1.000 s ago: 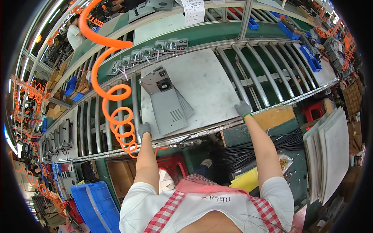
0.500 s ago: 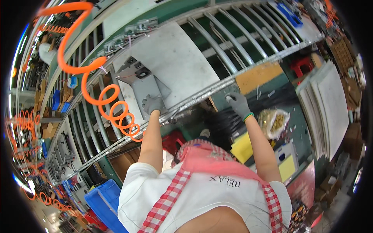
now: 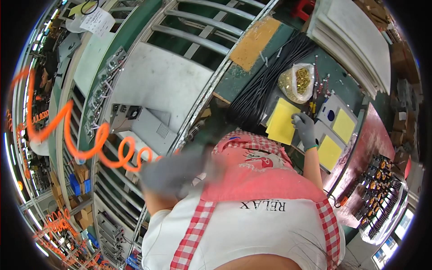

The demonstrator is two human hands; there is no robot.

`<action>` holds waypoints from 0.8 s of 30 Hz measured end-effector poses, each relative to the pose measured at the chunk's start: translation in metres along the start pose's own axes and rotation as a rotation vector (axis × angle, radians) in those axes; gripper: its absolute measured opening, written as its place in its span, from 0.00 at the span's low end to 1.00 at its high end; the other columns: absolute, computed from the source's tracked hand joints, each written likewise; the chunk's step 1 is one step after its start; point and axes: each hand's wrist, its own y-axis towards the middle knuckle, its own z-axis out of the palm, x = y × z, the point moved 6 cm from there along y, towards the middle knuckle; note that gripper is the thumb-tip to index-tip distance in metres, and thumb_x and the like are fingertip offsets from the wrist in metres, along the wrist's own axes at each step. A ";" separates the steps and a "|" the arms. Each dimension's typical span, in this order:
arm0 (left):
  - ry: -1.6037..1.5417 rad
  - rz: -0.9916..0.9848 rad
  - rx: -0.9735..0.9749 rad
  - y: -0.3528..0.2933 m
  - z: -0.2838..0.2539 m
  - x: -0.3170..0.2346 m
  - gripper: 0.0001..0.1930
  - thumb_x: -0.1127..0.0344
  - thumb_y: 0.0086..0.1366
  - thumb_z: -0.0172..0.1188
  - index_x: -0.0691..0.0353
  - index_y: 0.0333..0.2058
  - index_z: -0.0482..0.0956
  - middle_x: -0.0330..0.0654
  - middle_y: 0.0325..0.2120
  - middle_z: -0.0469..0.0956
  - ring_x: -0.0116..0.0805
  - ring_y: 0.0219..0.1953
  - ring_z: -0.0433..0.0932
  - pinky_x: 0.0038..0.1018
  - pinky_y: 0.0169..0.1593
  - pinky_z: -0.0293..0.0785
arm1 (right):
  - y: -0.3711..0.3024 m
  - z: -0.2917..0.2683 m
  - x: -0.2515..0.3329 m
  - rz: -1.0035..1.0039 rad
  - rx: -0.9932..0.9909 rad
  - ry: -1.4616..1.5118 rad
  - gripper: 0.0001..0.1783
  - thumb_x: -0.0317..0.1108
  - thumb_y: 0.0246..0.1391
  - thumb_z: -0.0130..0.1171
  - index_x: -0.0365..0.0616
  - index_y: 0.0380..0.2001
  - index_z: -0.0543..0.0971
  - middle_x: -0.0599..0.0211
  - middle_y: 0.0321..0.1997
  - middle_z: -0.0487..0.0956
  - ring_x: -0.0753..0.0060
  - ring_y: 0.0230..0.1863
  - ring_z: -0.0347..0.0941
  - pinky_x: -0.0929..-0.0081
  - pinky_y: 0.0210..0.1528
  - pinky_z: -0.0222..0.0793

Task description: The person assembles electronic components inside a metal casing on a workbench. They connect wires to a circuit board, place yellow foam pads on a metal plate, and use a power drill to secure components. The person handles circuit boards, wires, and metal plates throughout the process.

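My right hand, in a grey glove, hovers at the right edge of a stack of yellow sheets. Its fingers are curled together; what they hold, if anything, is hidden. My left hand, also gloved in grey, is smeared by motion in front of my body, so its fingers cannot be made out. Beyond it, a grey sheet-metal case with a fan and vent slots rests on the pale board over the roller conveyor. Pliers with yellow handles lie just beyond my right hand.
A bag of brass-coloured small parts and a bundle of black cables lie on the green bench. White panels stand at the far right. An orange coiled hose hangs at the left. Several black components sit at the right.
The view has swung to the right. My left hand has come off the metal case and back toward my body. My right hand has moved from the bench's far side to the yellow sheets.
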 end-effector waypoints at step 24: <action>0.579 -0.798 -0.074 0.003 -0.103 0.391 0.14 0.63 0.52 0.59 0.52 0.39 0.78 0.47 0.36 0.80 0.47 0.41 0.79 0.36 0.46 0.74 | -0.024 -0.049 0.001 0.054 -0.154 -0.163 0.10 0.32 0.58 0.51 0.38 0.38 0.78 0.71 0.32 0.78 0.82 0.31 0.73 0.84 0.32 0.67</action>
